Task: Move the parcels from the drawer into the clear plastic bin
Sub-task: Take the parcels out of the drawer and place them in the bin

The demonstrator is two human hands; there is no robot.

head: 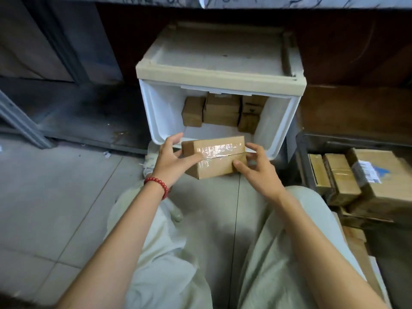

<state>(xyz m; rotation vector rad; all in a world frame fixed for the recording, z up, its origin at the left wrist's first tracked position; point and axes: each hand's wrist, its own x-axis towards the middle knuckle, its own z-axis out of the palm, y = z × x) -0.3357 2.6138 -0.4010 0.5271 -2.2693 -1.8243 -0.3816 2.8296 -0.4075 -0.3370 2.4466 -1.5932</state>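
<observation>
Mid-frame: parcel [214, 156] is in both hands, held just in front of the drawer's [157, 117] near rim, above the floor [55, 197]. It's clear of the drawer and not in the bin [302, 161].
Left hand [171, 159] grasps the parcel's left end, thumb on the near face, fingers wrapped over the far edge. Red bead bracelet [157, 184] on that wrist.
Right hand [256, 170] grips the right end, thumb pressed on the near face, fingers curled round the corner.
Parcel is brown card, clear tape along the top, tilted slightly down to the right.
Drawer is pulled open, centre frame, under a beige unit [220, 63]. More parcels [220, 110] are stacked against its back.
Bin sits at right edge of frame with several boxes [343, 175] inside; the biggest carries a white label.
Person is seated, pale trousers [289, 253] at bottom of frame.
</observation>
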